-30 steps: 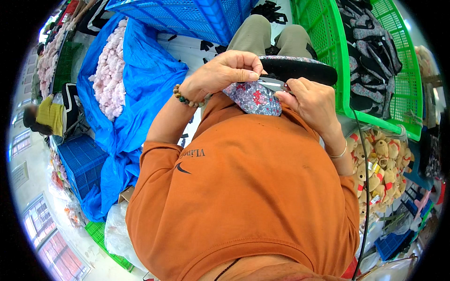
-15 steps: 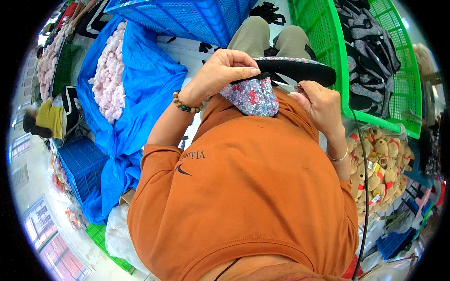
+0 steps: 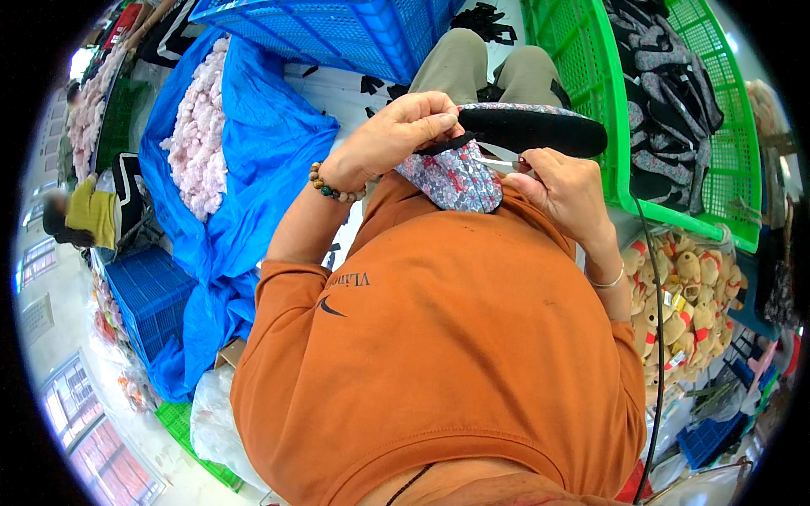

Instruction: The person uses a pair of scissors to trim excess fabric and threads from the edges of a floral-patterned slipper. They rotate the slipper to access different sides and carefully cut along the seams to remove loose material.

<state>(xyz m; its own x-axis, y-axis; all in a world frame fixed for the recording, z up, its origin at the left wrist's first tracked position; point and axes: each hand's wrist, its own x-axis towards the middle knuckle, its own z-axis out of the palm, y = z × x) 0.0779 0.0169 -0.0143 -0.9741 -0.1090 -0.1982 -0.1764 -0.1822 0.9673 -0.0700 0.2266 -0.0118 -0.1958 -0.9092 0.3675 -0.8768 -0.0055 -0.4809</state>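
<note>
A slipper lies across my lap, with a grey-and-red floral upper (image 3: 462, 179) and a long black sole (image 3: 540, 130) stretching to the right. My left hand (image 3: 403, 133) pinches the black-trimmed edge of the upper between thumb and fingers. In my right hand (image 3: 561, 187) is a small pair of scissors (image 3: 496, 163), its silvery blades pointing left against the floral fabric, just below the sole. The handles are mostly hidden by my fingers, and I cannot tell what lies between the blades.
A green crate (image 3: 622, 114) of floral and black slippers stands at my right, above a heap of tan plush toys (image 3: 688, 295). A black cable (image 3: 658, 337) hangs there. Ahead is a blue crate (image 3: 337, 38); leftward, pink fluff (image 3: 198, 126) lies on blue sheeting (image 3: 270, 118). A person in yellow (image 3: 91, 215) is far left.
My right hand has moved slightly left and brought the scissor blades onto the floral upper. The upper has creased and shifted a little, while my left hand keeps its pinch.
</note>
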